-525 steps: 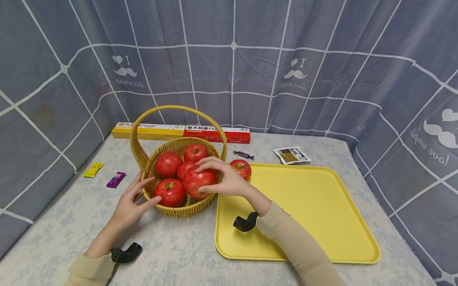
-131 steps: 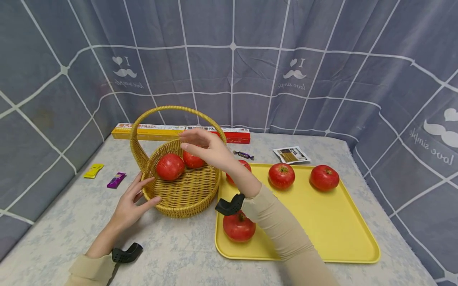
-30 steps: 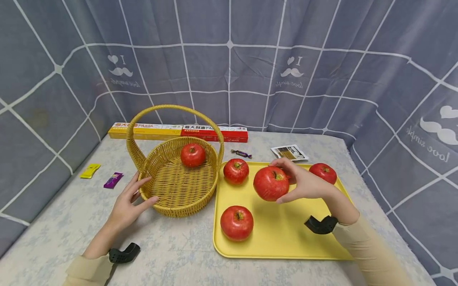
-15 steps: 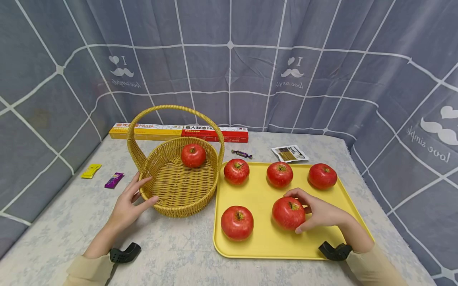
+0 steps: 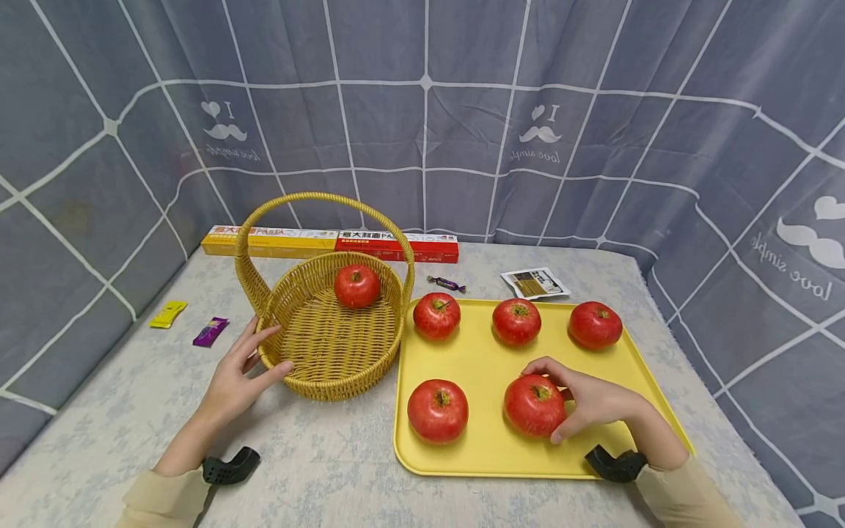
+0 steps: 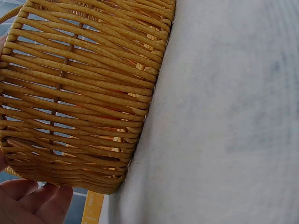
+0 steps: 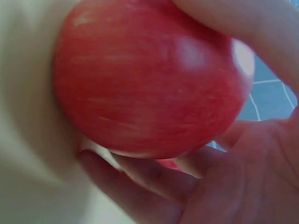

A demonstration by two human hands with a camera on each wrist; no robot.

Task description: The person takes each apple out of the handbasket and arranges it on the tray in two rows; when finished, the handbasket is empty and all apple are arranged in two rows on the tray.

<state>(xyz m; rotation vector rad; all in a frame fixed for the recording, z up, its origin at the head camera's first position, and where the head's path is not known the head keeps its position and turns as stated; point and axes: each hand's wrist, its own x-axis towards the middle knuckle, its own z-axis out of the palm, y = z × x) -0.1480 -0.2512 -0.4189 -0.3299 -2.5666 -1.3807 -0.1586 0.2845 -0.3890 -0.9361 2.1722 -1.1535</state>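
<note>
My left hand (image 5: 239,378) holds the near left side of a round yellow wicker basket (image 5: 330,392), thumb and forefinger over its rim; bent fingers (image 6: 52,203) show against the woven wall in the left wrist view. One red apple (image 5: 356,286) sits at the back inside the basket. With thumb and fingers around it, my right hand (image 5: 597,400) grips a red apple (image 5: 533,405) at the front middle of the yellow tray (image 5: 482,458). That apple (image 7: 149,79) fills much of the right wrist view, against the tray surface. Several other apples, including one at the front left (image 5: 438,411), stand on the tray.
Behind the basket lie a yellow pasta box (image 5: 267,243) and a red pasta box (image 5: 399,248). A dark twisted-wrap candy (image 5: 447,284) and a white packet (image 5: 535,283) lie behind the tray. Purple (image 5: 210,332) and yellow (image 5: 168,314) small packets lie left of the basket.
Apples have moved from the basket to the tray since the oldest frame. Lately my right hand set one at the tray's back middle, then shifted to the front apple. My left hand stays at the basket.
</note>
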